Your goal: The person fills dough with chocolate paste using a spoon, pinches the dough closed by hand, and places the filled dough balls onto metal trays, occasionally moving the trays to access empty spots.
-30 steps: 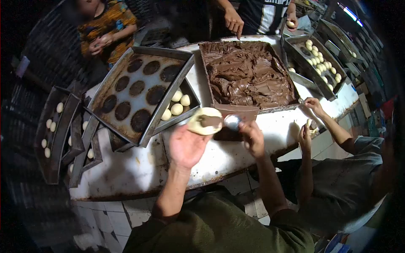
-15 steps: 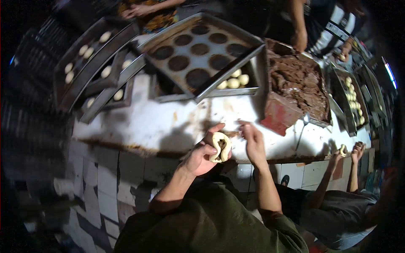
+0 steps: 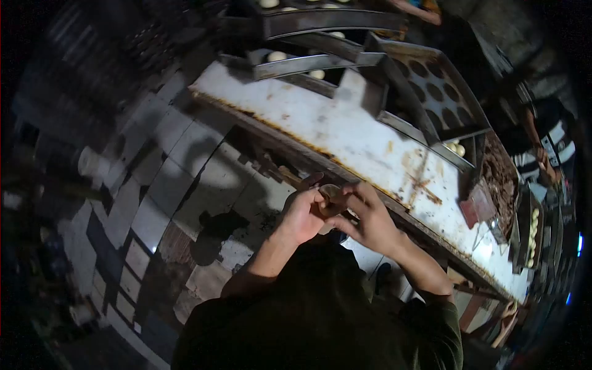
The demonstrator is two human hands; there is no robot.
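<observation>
In front of my body, just off the table's near edge, my left hand point(image 3: 300, 217) cups a piece of filled dough point(image 3: 330, 201), which sits in shadow. My right hand point(image 3: 372, 220) meets it from the other side, fingers and thumb pinched on the dough's rim. The filling is hard to make out between the fingers.
Beyond the white table point(image 3: 296, 114) edge stand metal trays point(image 3: 327, 23) with pale dough balls. A tray with round dark hollows point(image 3: 435, 86) is tilted at the right. Further right are brown paste point(image 3: 498, 176), a red scraper point(image 3: 476, 208) and co-workers' arms point(image 3: 536, 145).
My view has swung left, so the trays and table slide right and tilt. My right hand, apart before, has come to the dough and closed on it.
</observation>
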